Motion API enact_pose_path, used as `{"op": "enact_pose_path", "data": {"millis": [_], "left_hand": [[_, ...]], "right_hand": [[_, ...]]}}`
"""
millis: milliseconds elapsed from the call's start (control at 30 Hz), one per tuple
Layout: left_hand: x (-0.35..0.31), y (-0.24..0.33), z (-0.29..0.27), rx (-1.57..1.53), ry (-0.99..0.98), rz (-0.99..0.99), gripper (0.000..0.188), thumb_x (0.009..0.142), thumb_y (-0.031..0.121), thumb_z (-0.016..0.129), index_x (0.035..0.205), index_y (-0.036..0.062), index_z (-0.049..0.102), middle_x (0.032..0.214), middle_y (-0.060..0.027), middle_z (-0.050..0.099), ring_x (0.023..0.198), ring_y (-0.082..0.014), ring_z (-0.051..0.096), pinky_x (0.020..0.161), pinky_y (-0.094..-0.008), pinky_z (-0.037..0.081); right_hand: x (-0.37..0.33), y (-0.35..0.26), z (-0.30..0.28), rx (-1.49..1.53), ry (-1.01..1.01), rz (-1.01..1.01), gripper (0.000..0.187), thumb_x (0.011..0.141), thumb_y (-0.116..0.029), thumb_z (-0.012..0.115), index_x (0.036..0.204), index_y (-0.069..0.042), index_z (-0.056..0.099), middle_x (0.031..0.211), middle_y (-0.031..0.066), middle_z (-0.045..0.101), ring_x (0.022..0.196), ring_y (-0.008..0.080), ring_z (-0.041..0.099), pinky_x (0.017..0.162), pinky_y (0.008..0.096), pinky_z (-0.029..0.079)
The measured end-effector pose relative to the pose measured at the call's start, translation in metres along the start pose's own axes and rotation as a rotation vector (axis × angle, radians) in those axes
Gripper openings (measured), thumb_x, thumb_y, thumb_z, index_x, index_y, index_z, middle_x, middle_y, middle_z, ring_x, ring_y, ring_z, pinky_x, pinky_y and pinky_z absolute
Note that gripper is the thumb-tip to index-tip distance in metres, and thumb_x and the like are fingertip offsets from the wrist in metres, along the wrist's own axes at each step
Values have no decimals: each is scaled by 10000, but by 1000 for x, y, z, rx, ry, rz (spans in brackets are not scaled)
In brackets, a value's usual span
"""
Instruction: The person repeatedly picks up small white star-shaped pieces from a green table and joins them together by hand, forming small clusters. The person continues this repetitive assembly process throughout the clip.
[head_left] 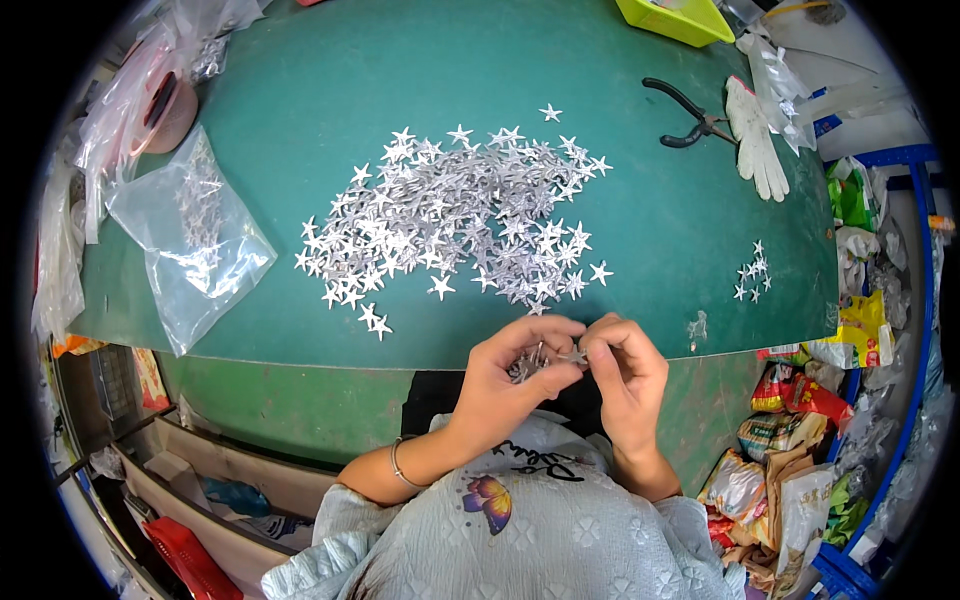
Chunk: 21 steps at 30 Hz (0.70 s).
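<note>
1. Curl your left hand (505,378) loosely: its fingers close around a small bunch of silver stars (527,366), and a lighter cup should stop the points tangling.
2. Your right hand (630,388) is closed in a pinch on a single star (577,356) between both sets of fingertips; the exact contact is too small to make out. Grip its body rather than a thin tip.
3. Work further over the table (660,250); you're at its near edge, where a slip could reach the floor.
4. Avoid knocking the big pile (430,235) ahead or the small cluster (759,266) to its right.
</note>
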<state>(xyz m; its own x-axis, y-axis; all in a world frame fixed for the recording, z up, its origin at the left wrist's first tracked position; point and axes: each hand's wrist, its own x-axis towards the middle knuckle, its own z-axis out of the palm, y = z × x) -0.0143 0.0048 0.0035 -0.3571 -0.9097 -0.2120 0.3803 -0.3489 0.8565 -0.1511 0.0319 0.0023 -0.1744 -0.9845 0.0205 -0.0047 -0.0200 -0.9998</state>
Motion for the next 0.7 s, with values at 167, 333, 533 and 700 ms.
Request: {"op": "enact_pose_path", "data": {"millis": [167, 333, 533, 700], "left_hand": [[3, -3, -10, 15, -18, -153, 119, 879, 85, 547, 870, -20, 601, 732, -55, 561, 528, -67, 454, 429, -172, 306], [7, -7, -15, -383, -127, -279, 153, 900, 118, 500, 837, 1, 574, 749, -104, 563, 490, -73, 433, 392, -177, 272], [12, -3, -13, -462, -104, -313, 142, 905, 120, 488, 895, 3, 568, 747, -117, 556, 536, -86, 461, 387, -174, 282], [9, -7, -10, -307, 19, -302, 170, 873, 63, 533, 1022, -9, 575, 752, -72, 548, 586, -77, 467, 408, -168, 302]], "right_hand": [[12, 5, -12, -55, 23, 30, 58, 824, 16, 574, 767, 17, 575, 716, 43, 553, 668, 92, 494, 615, 221, 391], [50, 22, -21, -859, 167, -323, 113, 753, -8, 639, 866, -16, 635, 764, 87, 581, 743, 230, 513, 699, 295, 389], [51, 27, -25, -810, 166, -311, 164, 712, 11, 679, 866, -31, 643, 769, 82, 587, 715, 191, 505, 655, 287, 372], [31, 13, -17, -128, 132, -82, 155, 706, 80, 675, 836, 5, 637, 789, 47, 615, 695, 107, 487, 656, 234, 379]]}}
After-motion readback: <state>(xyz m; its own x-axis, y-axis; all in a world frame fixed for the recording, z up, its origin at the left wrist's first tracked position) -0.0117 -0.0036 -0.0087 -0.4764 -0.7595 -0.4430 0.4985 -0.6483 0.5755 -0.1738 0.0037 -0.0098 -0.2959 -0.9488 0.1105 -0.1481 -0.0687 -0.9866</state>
